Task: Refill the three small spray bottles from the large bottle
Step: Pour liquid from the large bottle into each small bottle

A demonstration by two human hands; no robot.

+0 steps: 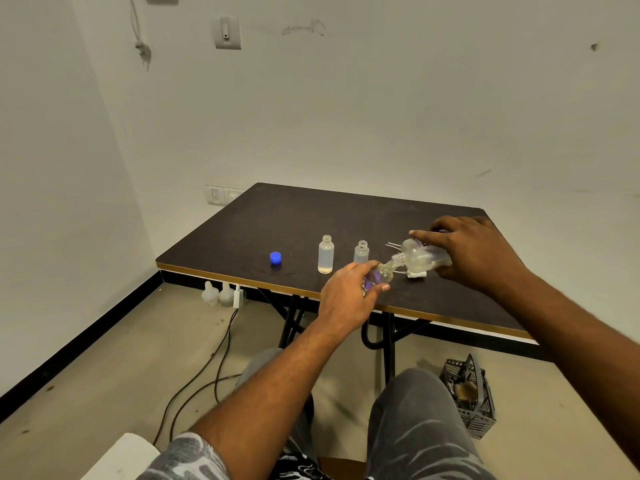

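My right hand (471, 252) grips the large clear bottle (420, 256), tipped on its side with its neck pointing down-left. That neck meets the mouth of a small clear bottle (381, 273), held tilted by my left hand (349, 292) above the table's front edge. Two other small bottles stand upright and uncapped on the dark table (311, 216): a taller one (326, 254) with a little liquid at the bottom, and a shorter one (361, 251). A blue cap (275, 258) lies to their left. White spray tops with thin tubes (414, 273) lie under the large bottle.
The table stands against a white wall. On the floor are two white bottles (218, 294) beside a power strip with trailing cables (207, 362), and a grey plastic crate (471, 393) at the right. My knees are below the table's front edge.
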